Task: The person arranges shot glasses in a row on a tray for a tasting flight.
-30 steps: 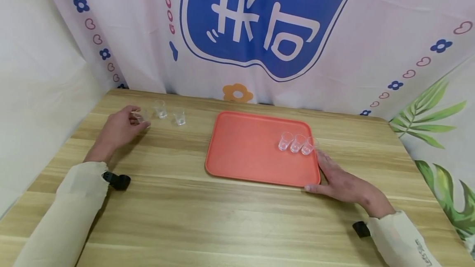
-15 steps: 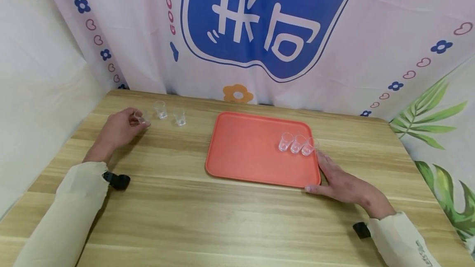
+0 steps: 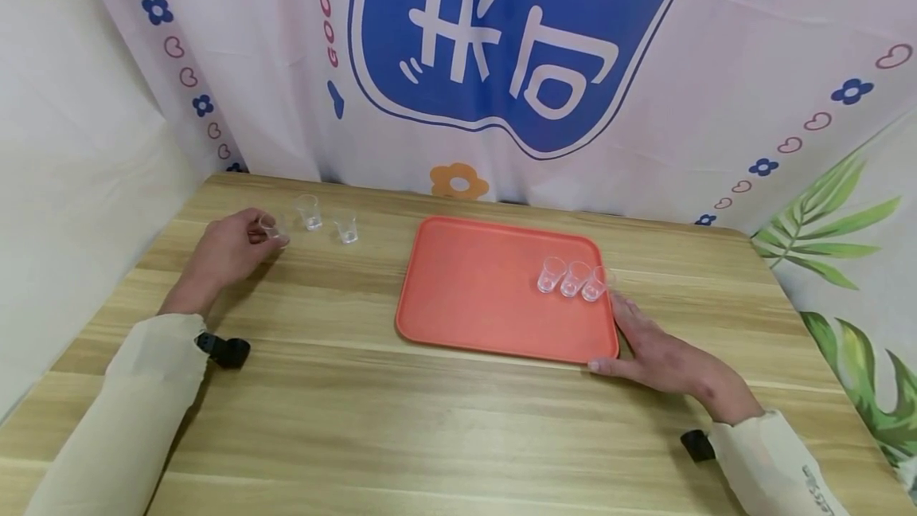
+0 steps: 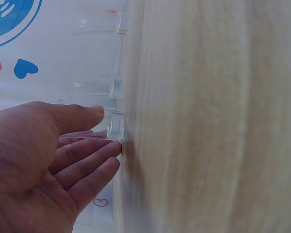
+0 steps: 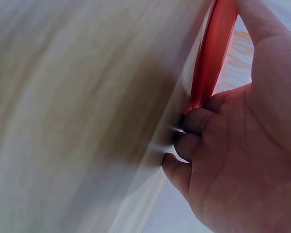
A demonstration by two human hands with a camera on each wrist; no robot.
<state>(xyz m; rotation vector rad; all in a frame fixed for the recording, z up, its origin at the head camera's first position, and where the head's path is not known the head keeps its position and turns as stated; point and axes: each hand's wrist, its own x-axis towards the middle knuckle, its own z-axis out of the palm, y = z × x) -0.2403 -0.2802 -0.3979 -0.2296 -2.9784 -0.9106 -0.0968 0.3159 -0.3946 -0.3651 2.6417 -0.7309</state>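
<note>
My left hand (image 3: pixel 232 247) pinches a small clear shot glass (image 4: pixel 115 125) between thumb and fingers, its base close to the table at the far left. Just right of it stand two more clear shot glasses, one further back (image 3: pixel 310 214) and one nearer the tray (image 3: pixel 347 228). My right hand (image 3: pixel 662 353) rests at the near right corner of the red tray (image 3: pixel 466 341), with the thumb along the front edge and straight fingers along the right edge. Three shot glasses (image 3: pixel 571 280) stand in a row on the tray, toward its right side.
The wooden table (image 3: pixel 401 428) ends at a printed cloth (image 3: pixel 272 86) hanging behind it. A pale cloth (image 3: pixel 79 150) hangs at the left, and a leaf-patterned one (image 3: pixel 838 237) hangs at the right.
</note>
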